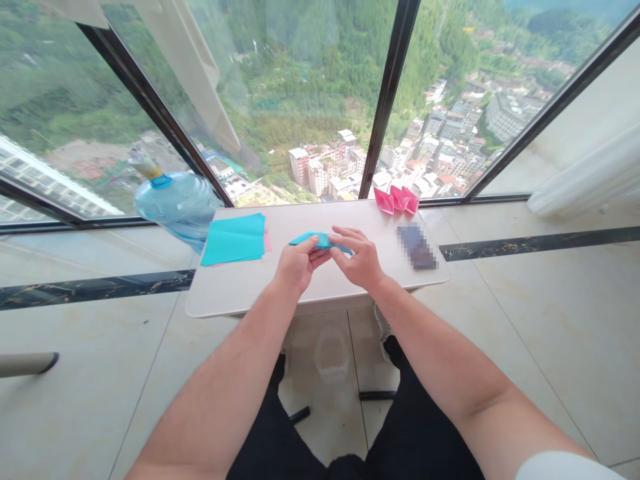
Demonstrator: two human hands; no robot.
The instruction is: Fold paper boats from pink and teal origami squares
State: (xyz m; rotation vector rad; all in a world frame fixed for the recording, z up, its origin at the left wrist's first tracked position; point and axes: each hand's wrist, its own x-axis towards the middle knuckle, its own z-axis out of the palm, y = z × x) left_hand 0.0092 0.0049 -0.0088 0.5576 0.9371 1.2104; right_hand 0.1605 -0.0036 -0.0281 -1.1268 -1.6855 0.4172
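A folded piece of blue paper (323,241), long and narrow with pointed ends, is held just above the small table (240,287). My left hand (298,263) is closed on its left part, thumb on top and fingers beneath. At its right end, my right hand (358,257) has the paper between its thumb and fingers, with the upper fingers stretched out along it. My fingers hide part of the paper's folds.
Blue paper sheets (234,239) lie on the table's left, over a pink sheet (267,237). Pink folded paper shapes (397,200) stand at the back right, behind a blurred-out dark flat object (417,247). A large water bottle (175,203) is beyond the left edge, near the windows.
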